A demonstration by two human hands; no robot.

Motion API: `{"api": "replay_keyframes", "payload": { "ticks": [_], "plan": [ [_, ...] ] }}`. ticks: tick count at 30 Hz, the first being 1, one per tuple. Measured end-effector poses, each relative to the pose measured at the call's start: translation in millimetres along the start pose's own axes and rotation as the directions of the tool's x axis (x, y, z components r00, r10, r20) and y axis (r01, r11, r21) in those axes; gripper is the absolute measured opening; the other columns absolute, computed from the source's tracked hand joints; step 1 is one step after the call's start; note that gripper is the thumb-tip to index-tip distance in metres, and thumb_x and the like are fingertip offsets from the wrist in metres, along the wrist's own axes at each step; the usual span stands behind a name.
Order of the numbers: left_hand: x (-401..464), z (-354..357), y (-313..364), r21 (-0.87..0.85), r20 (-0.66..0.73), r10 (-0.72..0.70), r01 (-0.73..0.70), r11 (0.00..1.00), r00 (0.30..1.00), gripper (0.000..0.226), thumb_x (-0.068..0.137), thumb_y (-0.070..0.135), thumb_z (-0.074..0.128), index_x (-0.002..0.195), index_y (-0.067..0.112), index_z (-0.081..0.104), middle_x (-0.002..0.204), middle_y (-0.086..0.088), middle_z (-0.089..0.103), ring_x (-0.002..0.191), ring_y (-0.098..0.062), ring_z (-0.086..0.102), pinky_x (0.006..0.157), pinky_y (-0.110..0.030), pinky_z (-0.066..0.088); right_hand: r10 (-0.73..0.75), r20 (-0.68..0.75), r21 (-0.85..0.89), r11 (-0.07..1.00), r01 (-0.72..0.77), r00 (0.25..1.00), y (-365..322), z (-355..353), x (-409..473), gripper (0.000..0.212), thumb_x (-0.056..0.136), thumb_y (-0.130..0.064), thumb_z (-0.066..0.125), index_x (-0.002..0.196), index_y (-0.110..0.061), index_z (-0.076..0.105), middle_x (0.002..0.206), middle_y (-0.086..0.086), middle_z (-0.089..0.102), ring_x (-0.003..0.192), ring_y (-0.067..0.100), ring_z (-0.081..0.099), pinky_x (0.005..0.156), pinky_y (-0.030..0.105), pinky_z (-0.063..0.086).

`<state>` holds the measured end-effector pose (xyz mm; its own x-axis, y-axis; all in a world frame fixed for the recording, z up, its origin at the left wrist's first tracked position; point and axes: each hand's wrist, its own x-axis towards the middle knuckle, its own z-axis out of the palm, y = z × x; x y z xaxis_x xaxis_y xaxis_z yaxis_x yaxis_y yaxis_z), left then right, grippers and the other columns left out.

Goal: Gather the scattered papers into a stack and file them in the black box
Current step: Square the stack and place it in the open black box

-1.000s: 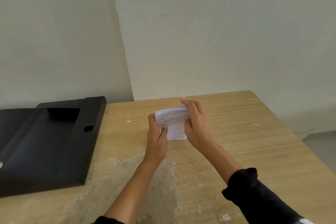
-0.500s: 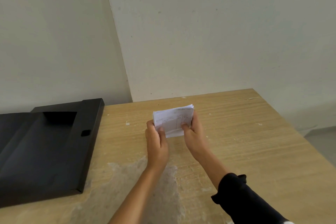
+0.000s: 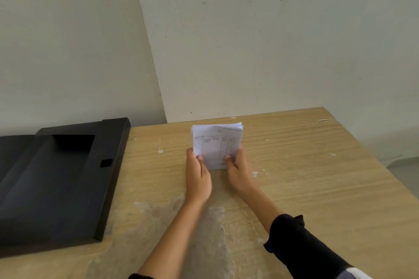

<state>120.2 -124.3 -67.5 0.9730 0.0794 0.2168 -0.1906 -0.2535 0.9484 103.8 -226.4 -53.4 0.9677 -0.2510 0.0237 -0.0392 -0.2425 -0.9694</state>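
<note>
A small stack of white papers [image 3: 215, 142] with handwritten columns stands nearly upright over the middle of the wooden table [image 3: 306, 165]. My left hand [image 3: 198, 174] grips its lower left edge, thumb on the front sheet. My right hand [image 3: 238, 170] grips the lower right edge the same way. The black box [image 3: 56, 183] lies open on the table's left side, well apart from both hands, its inside dark and bare where visible.
The table backs onto a pale wall corner. Its right edge drops off to a grey floor [image 3: 405, 172]. A worn, whitish patch [image 3: 204, 222] covers the tabletop under my forearms. No loose papers show elsewhere.
My right hand has slid from the stack's top edge down to its lower right side. The stack has been raised more upright, its top edges evened.
</note>
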Motion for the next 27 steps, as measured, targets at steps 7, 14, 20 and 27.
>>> {"api": "replay_keyframes", "payload": {
  "ticks": [7, 14, 20, 27],
  "plan": [
    [5.6, -29.9, 21.8, -0.004, 0.035, -0.068, 0.068, 0.998, 0.997, 0.017, 0.095, 0.005, 0.037, 0.103, 0.003, 0.051, 0.096, -0.005, 0.058, 0.085, -0.016, 0.054, 0.063, -0.004, 0.042, 0.048, 0.033, 0.103, 0.993, -0.052, 0.998, -29.3, -2.8, -6.0, 0.018, 0.093, -0.005, 0.042, 0.104, -0.018, 0.044, 0.102, -0.004, 0.059, 0.089, 0.01, 0.058, 0.077, 0.031, 0.054],
    [-13.3, -124.3, 51.8, 0.049, 0.035, -0.183, 0.181, 0.982, 0.982, 0.024, 0.092, 0.008, 0.045, 0.108, 0.016, 0.061, 0.104, -0.001, 0.067, 0.095, -0.017, 0.063, 0.077, -0.029, 0.051, 0.115, 0.253, 0.179, 0.97, -0.164, 0.96, -75.8, 41.6, -41.7, 0.029, 0.091, -0.001, 0.035, 0.11, -0.022, 0.042, 0.107, -0.002, 0.057, 0.098, 0.017, 0.056, 0.075, 0.027, 0.048],
    [-19.0, -226.2, 49.0, -0.008, -0.064, -0.31, 0.31, 0.951, 0.949, 0.016, 0.089, 0.009, 0.055, 0.1, 0.019, 0.059, 0.094, 0.004, 0.066, 0.089, -0.012, 0.062, 0.063, -0.021, 0.047, 0.104, 0.347, 0.129, 0.979, -0.157, 0.932, -105.7, 116.5, -61.1, 0.024, 0.089, -0.004, 0.047, 0.109, -0.017, 0.049, 0.11, 0.003, 0.061, 0.095, 0.016, 0.058, 0.067, 0.022, 0.048],
    [6.0, -333.6, 12.5, 0.016, -0.116, -0.382, 0.386, 0.922, 0.917, 0.018, 0.086, 0.006, 0.057, 0.102, 0.015, 0.059, 0.102, -0.003, 0.065, 0.096, -0.019, 0.06, 0.075, -0.029, 0.051, 0.091, 0.299, 0.021, 0.995, -0.102, 0.95, -126.7, 227.4, -72.1, 0.028, 0.09, -0.011, 0.057, 0.117, -0.014, 0.051, 0.114, 0.004, 0.062, 0.101, 0.018, 0.061, 0.078, 0.027, 0.055]
  ]
}}
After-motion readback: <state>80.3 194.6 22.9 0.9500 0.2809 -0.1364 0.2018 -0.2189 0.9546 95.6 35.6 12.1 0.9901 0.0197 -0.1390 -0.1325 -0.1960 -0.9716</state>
